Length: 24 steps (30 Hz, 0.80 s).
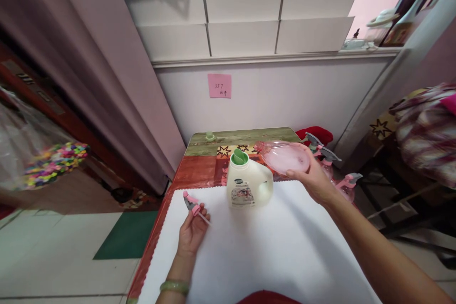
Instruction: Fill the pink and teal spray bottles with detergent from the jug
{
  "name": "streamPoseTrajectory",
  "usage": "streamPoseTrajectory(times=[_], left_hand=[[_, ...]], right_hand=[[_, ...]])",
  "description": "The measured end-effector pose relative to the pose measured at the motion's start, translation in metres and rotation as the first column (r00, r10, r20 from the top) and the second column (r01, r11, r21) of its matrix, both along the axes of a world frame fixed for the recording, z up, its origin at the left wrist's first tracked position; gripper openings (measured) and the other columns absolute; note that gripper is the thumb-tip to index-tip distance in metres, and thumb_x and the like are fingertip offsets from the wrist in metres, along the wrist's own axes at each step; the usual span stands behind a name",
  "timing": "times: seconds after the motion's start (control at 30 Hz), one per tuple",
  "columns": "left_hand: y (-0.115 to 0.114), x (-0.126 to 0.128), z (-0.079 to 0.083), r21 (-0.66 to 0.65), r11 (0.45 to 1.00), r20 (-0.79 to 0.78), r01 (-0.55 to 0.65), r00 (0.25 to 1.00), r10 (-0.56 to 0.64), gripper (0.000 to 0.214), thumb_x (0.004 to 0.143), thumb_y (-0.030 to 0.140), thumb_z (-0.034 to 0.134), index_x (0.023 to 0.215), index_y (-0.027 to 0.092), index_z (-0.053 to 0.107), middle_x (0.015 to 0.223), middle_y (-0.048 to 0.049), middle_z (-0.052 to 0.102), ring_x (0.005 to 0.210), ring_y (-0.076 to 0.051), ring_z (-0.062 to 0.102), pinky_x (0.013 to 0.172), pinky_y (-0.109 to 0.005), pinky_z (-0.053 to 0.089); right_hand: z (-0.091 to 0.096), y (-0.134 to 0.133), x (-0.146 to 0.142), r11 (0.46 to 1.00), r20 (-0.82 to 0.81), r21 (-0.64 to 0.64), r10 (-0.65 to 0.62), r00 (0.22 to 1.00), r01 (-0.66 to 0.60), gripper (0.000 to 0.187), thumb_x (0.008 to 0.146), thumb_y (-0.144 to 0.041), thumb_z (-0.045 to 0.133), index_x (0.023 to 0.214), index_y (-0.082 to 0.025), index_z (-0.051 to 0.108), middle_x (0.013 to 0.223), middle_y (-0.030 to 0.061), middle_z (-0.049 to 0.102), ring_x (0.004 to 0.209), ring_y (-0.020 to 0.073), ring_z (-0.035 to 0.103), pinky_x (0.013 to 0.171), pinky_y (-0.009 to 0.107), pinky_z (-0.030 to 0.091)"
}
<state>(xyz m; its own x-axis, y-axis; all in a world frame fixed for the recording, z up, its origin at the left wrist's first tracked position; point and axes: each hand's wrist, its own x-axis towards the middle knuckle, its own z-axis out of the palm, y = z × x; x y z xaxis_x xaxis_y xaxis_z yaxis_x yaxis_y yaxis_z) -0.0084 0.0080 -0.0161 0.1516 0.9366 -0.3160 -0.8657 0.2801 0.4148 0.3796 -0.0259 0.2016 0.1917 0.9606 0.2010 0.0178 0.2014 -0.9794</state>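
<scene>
My right hand (315,178) grips a clear pink spray bottle (285,156) lying sideways in the air, its neck pointing left towards the open green spout of a white detergent jug (249,183). The jug stands upright on a white sheet (263,247) that covers the table. My left hand (192,230) rests on the sheet to the left of the jug, closed round a pink and grey trigger sprayer head (192,203) with its thin tube trailing right. A green bangle (174,286) sits on my left wrist.
A green cap (210,136) lies at the table's far edge. Several pink spray bottles with grey triggers (331,161) stand off the table's right side. A pink note (219,85) hangs on the wall under stacked white boxes (245,14). A curtain (99,80) hangs at left.
</scene>
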Motion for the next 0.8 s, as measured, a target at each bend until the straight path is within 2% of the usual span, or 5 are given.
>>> streamPoseTrajectory(times=[0.3, 0.53, 0.8], left_hand=[[-0.001, 0.0, 0.002, -0.013, 1.0, -0.002, 0.007, 1.0, -0.007, 0.01, 0.081, 0.027, 0.076, 0.087, 0.019, 0.076, 0.093, -0.0068, 0.077, 0.082, -0.021, 0.071, 0.085, -0.042, 0.06], [-0.001, 0.001, 0.005, -0.037, 0.999, -0.004, 0.005, 1.0, -0.005, 0.012, 0.079, 0.023, 0.076, 0.089, 0.015, 0.076, 0.094, -0.0092, 0.078, 0.082, -0.022, 0.073, 0.083, -0.044, 0.061], [-0.002, 0.003, 0.009, -0.048, 0.999, -0.021, 0.005, 1.0, -0.007, 0.008, 0.08, 0.02, 0.074, 0.087, 0.016, 0.075, 0.093, -0.0086, 0.078, 0.081, -0.022, 0.073, 0.083, -0.043, 0.061]], right_hand=[[0.02, 0.011, -0.002, 0.998, 0.228, -0.055, 0.043, 0.973, -0.031, 0.093, 0.059, -0.05, 0.091, 0.137, -0.032, 0.044, 0.136, 0.0101, 0.057, 0.118, 0.0323, 0.061, 0.086, 0.042, 0.06], [0.03, 0.018, 0.001, 0.999, 0.423, -0.029, 0.027, 0.906, -0.016, 0.09, 0.061, -0.05, 0.088, 0.137, -0.03, 0.045, 0.135, 0.0085, 0.058, 0.117, 0.0313, 0.061, 0.091, 0.04, 0.057], [0.039, 0.022, 0.006, 0.998, 0.537, -0.019, 0.058, 0.842, -0.057, 0.092, 0.061, -0.051, 0.087, 0.139, -0.029, 0.044, 0.135, 0.0097, 0.058, 0.118, 0.0336, 0.061, 0.091, 0.042, 0.057]])
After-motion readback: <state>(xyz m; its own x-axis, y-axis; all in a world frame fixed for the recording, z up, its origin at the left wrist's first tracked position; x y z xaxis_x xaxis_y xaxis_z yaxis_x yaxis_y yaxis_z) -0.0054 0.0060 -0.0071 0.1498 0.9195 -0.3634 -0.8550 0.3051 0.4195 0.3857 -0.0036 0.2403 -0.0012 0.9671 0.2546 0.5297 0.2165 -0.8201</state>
